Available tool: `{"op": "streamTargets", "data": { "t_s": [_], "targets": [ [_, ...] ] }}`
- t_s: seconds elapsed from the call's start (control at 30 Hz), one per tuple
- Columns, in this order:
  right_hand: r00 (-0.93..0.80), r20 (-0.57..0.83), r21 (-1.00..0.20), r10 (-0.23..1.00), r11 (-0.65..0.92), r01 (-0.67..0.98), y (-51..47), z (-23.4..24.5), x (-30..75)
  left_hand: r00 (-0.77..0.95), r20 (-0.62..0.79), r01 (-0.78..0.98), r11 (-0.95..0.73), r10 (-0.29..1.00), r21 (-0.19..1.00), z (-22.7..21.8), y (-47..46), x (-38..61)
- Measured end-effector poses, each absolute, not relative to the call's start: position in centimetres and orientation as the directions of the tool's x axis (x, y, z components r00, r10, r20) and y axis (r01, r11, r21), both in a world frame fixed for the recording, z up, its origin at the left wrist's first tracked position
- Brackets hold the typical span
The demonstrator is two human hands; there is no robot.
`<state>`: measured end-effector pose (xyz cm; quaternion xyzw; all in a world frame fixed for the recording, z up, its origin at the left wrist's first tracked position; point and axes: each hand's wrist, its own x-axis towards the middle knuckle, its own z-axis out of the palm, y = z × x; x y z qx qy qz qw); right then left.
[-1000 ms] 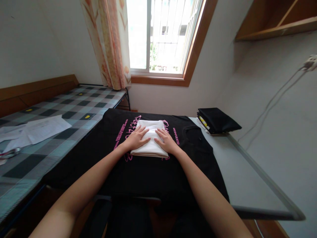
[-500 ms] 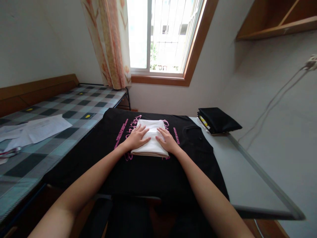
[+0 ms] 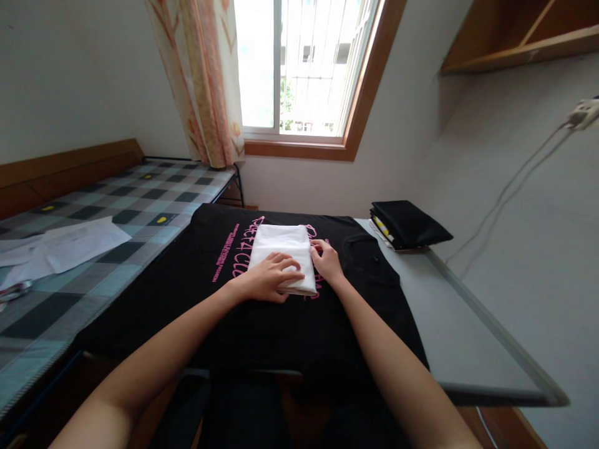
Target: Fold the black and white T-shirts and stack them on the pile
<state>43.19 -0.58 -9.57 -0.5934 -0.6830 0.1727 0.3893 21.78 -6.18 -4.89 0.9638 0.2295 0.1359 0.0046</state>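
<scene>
A folded white cloth [image 3: 281, 244] lies on a black T-shirt with pink lettering [image 3: 262, 324] that is spread flat over the table. My left hand [image 3: 269, 279] rests on the near end of the white cloth, fingers pointing right and curled over its near edge. At the cloth's right edge is my right hand [image 3: 327, 262], its fingertips bent and pinching that edge.
A folded black garment [image 3: 409, 224] lies on a small stack at the table's far right. The grey table [image 3: 449, 324] runs along the right wall. A checked bed [image 3: 93, 218] with white papers [image 3: 65, 240] stands left. Behind are a window and curtain.
Both hands lay flat and spread on top of the white cloth. Now the left has slid to its near edge and the right has moved off to its right edge.
</scene>
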Motion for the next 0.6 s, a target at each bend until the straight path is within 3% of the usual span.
{"op": "streamTargets", "data": {
  "t_s": [0.27, 0.47, 0.6],
  "targets": [
    [0.03, 0.163, -0.684, 0.986, 0.091, 0.724, 3.8, -8.4, 43.6, 0.852, 0.215, 0.48, -0.876, 0.477, 0.039, -4.7, -6.4, 22.1],
    [-0.173, 0.118, -0.632, 0.978, 0.209, 0.747, 8.8, -6.9, 41.7, 0.878, 0.21, 0.446, -0.894, 0.431, -0.03, -5.0, -6.6, 22.5],
    [-0.219, 0.066, -0.597, 0.973, 0.214, 0.773, 10.2, -6.7, 40.3, 0.892, 0.207, 0.418, -0.908, 0.402, -0.041, -4.9, -6.8, 22.6]
  ]
}}
